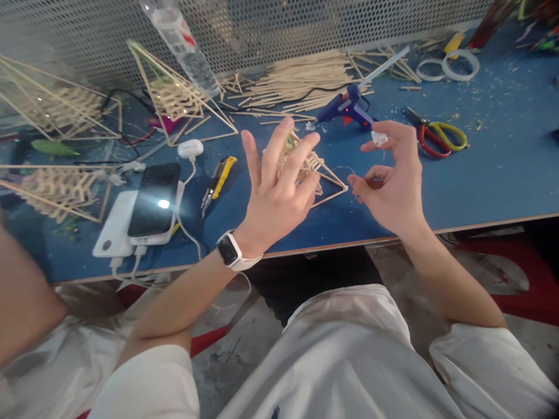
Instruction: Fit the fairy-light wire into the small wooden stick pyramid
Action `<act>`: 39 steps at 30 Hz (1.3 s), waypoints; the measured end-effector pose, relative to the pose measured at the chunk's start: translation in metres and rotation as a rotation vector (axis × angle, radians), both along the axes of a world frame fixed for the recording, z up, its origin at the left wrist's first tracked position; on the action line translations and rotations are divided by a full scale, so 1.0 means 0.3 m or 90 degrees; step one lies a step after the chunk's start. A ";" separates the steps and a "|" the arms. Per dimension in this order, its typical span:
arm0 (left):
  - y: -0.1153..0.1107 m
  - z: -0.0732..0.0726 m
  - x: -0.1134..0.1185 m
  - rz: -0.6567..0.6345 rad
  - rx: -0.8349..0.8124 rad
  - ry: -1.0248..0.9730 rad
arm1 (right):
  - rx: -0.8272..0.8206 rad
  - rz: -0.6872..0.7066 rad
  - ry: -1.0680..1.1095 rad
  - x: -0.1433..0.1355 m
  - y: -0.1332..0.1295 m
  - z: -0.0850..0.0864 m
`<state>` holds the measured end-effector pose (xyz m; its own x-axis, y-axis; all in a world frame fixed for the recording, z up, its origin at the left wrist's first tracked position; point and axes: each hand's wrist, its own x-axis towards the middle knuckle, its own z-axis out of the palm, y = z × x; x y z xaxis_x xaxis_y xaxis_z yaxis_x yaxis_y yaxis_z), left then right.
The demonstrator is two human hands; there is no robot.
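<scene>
My left hand point(282, 195) is over a small pyramid frame of pale wooden sticks point(332, 176), its fingers spread and hiding much of the frame. Whether the fingertips touch the sticks I cannot tell. Just right of the frame's corner, my right hand point(391, 180) has its thumb and a curled finger closed on a fine pale strand point(348, 169), which curves toward the frame. A small white wrap or patch point(379, 138) sits on one finger of that hand. Behind both hands, a blue glue gun point(347, 109) lies with a glue stick point(384, 67) in its back and a red light on.
Scissors point(439, 137) and tape rolls point(460, 65) lie to the right. A pile of sticks point(301, 81) is by the mesh panel. On the left are a utility knife point(218, 183), a phone point(155, 201), a bottle point(186, 43), larger stick frames point(174, 99) and another person's arm point(26, 291).
</scene>
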<state>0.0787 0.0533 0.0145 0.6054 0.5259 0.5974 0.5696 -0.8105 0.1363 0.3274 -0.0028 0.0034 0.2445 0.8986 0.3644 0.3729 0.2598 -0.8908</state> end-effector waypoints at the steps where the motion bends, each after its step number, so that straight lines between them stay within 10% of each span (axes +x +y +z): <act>1: 0.000 0.001 -0.002 0.006 0.016 0.009 | -0.001 -0.002 -0.003 0.000 0.005 0.002; 18: -0.002 0.027 0.003 0.028 0.073 0.043 | -0.045 0.027 0.141 -0.046 0.022 -0.003; 32: 0.026 -0.008 0.003 0.002 -0.030 -0.025 | 0.038 0.066 -0.159 -0.114 0.076 0.033; 39: 0.008 -0.002 0.006 0.031 0.080 0.002 | 0.042 0.069 -0.173 -0.115 0.097 0.022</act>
